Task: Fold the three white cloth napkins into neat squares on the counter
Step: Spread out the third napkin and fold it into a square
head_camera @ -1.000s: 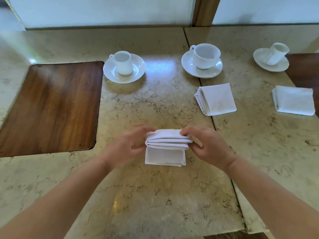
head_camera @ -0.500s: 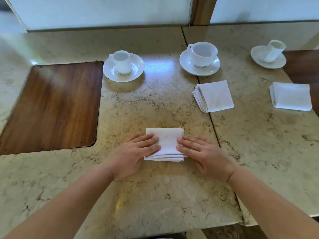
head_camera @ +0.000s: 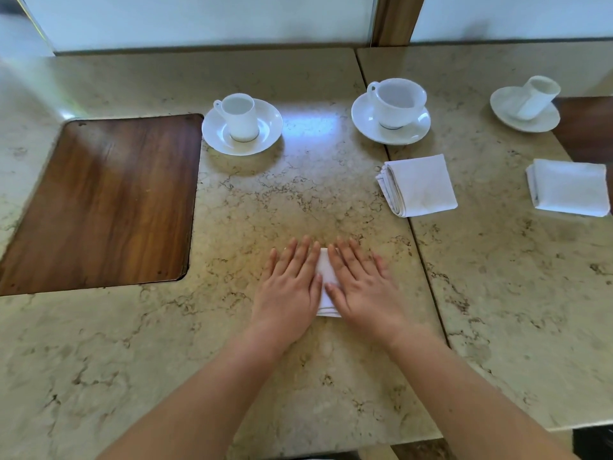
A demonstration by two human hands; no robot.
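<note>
A folded white napkin (head_camera: 326, 280) lies on the marble counter (head_camera: 265, 207) in front of me, mostly hidden under both hands. My left hand (head_camera: 290, 287) presses flat on its left half with straight fingers. My right hand (head_camera: 363, 287) presses flat on its right half. Only a narrow strip of cloth shows between them. A second napkin (head_camera: 419, 184), folded into a square, lies at the centre right. The third folded napkin (head_camera: 569, 187) lies at the far right.
Three white cups on saucers stand along the back: one (head_camera: 242, 122) at centre left, one (head_camera: 393, 109) at centre right, one (head_camera: 529, 102) tipped on its saucer at far right. A dark wooden inset (head_camera: 99, 200) fills the counter's left. A seam runs between two slabs.
A second ago both hands held the napkin's top layers lifted in a fold. They laid it down, then slid inward over it and now cover it, pressing flat.
</note>
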